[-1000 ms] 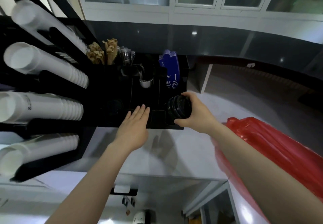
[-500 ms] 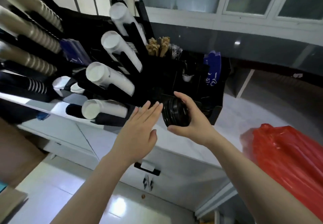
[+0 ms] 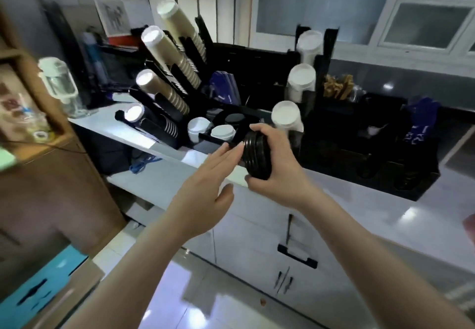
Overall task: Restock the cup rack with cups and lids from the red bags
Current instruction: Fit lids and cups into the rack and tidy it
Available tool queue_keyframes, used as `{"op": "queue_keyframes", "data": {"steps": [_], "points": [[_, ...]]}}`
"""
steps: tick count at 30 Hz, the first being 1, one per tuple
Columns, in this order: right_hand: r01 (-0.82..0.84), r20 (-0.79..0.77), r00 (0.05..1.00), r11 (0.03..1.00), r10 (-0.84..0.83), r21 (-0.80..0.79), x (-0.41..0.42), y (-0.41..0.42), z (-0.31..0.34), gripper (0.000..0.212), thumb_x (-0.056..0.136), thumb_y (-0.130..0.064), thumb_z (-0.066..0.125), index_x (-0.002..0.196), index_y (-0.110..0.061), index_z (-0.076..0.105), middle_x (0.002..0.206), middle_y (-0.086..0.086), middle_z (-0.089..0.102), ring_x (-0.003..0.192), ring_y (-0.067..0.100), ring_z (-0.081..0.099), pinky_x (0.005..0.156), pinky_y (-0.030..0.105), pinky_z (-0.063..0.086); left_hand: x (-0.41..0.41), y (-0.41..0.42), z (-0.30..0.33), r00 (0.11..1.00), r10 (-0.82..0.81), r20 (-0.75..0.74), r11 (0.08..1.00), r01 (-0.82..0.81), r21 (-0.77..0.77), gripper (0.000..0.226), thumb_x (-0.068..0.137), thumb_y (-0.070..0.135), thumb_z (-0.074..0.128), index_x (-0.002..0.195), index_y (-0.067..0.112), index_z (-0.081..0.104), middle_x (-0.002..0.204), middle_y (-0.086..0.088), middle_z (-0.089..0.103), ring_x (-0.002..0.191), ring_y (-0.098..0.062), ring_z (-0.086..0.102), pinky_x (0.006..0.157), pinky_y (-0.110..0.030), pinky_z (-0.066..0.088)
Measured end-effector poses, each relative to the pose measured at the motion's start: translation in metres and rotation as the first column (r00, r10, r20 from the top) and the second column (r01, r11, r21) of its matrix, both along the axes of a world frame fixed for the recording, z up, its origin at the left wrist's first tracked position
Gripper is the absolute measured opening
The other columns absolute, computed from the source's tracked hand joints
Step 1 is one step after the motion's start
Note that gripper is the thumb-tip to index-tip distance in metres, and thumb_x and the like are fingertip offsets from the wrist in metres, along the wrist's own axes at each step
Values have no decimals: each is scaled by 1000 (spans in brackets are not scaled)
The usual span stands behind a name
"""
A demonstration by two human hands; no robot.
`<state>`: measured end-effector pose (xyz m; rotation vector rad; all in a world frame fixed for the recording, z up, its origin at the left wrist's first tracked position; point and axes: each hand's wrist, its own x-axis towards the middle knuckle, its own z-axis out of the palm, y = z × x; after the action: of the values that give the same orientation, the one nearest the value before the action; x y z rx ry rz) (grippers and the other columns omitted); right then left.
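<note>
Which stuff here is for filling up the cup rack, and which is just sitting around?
For the job:
- stack of black lids, held by the right hand
- left hand, open beside it
- black cup rack
- white lids in the rack

Just sitting around:
- clear water bottle
- wooden stirrers
- blue packets

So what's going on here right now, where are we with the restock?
A person stands at the counter in front of the black cup rack. The right hand grips a short stack of black lids, held on edge just in front of the rack. The left hand is open, fingers straight, fingertips close beside the stack. The lids are not yet in the rack, which already holds rows of paper cups.
</note>
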<state>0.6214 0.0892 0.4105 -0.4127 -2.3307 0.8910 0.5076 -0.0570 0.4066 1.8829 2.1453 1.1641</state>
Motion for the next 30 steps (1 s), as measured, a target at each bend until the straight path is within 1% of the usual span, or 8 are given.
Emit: {"op": "queue_keyframes", "data": {"steps": [5, 8, 13, 17, 20, 23, 26, 30], "points": [[39, 103, 994, 999, -37, -14, -53, -42, -7, 87, 59, -29, 64, 136, -40, 26, 135, -2, 29, 125, 22, 33, 106, 45, 36, -47, -42, -8, 999, 25, 30, 998, -23, -56, 71, 91, 2, 47, 145, 36, 14, 133, 45, 7, 132, 22, 1, 98, 6, 4], [97, 134, 986, 995, -101, 40, -77, -47, -15, 86, 60, -32, 68, 133, -45, 25, 132, -3, 29, 122, 25, 35, 103, 47, 37, -72, -47, -17, 999, 29, 30, 996, -26, -84, 70, 92, 5, 46, 148, 35, 16, 133, 45, 5, 137, 12, 3, 96, 7, 2], [149, 179, 972, 988, -154, 43, -109, -32, -38, 89, 64, -29, 78, 138, -41, 28, 136, -4, 26, 124, 25, 33, 102, 37, 34, -107, -27, -44, 997, 45, 56, 989, -36, -145, 73, 93, 10, 45, 150, 36, 9, 128, 50, -4, 132, 16, -3, 90, 10, -1], [201, 173, 962, 977, -210, 69, -139, -10, -55, 89, 65, -30, 76, 137, -41, 27, 136, -9, 22, 123, 25, 31, 96, 31, 30, -136, 0, -59, 999, 28, 45, 980, -18, -198, 75, 94, 14, 46, 149, 41, 3, 133, 48, -7, 136, 14, -3, 101, -3, 4], [248, 161, 954, 968, -252, 46, -163, 10, -69, 90, 68, -30, 76, 141, -38, 23, 139, -8, 20, 125, 27, 30, 99, 33, 31, -165, 25, -62, 1000, -1, 5, 980, 2, -197, 75, 93, 16, 48, 147, 45, 6, 139, 46, -1, 132, 22, -4, 98, 4, 3], [364, 105, 927, 931, -360, -17, -189, 30, -79, 96, 70, -31, 77, 146, -31, 18, 143, -8, 19, 129, 26, 28, 97, 30, 28, -195, 54, -64, 1000, -8, -30, 970, 1, -245, 69, 96, 26, 49, 148, 43, 8, 154, 27, 7, 140, 7, -2, 109, -14, 8], [456, 26, 890, 885, -456, -94, -209, 44, -90, 96, 70, -32, 78, 145, -27, 18, 148, -8, 18, 132, 23, 27, 98, 26, 25, -221, 87, -68, 998, -5, -66, 969, -12, -245, 66, 96, 26, 49, 151, 34, 12, 155, 20, 7, 144, -1, 1, 116, -24, 9], [555, 55, 832, 830, -553, -51, -214, 64, -104, 94, 71, -33, 80, 145, -24, 22, 152, -1, 15, 136, 27, 26, 103, 33, 32, -239, 128, -83, 997, -9, -83, 972, -11, -237, 67, 96, 22, 50, 151, 27, 13, 152, 19, 3, 146, -8, 2, 110, -11, -3]]}}
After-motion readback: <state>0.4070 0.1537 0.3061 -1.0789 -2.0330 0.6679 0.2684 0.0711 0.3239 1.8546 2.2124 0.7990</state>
